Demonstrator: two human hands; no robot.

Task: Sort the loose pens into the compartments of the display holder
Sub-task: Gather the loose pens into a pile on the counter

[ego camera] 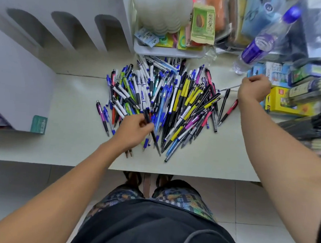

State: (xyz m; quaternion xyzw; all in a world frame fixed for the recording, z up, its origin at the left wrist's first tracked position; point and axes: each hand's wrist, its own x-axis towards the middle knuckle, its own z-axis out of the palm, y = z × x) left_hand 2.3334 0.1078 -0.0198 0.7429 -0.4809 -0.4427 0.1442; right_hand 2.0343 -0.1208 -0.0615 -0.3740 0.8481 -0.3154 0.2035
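On the table [73, 102], a pile of loose pens [166, 99] is heaped below the white display holder [67, 29]. A black pen [151, 132], tip toward the near edge, is pinched by the left hand [135, 133]. A thin white pen [230, 87], lying crosswise, is gripped by the right hand [254, 87].

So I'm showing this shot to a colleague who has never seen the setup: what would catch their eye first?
First the big heap of loose pens, blue, white, yellow and black, spread over the middle of the pale table. Next the two hands working it: the left hand grips a black pen at the heap's near edge, and the right hand pinches a thin white pen at its right side. The white display holder with arched slots stands at the back left.
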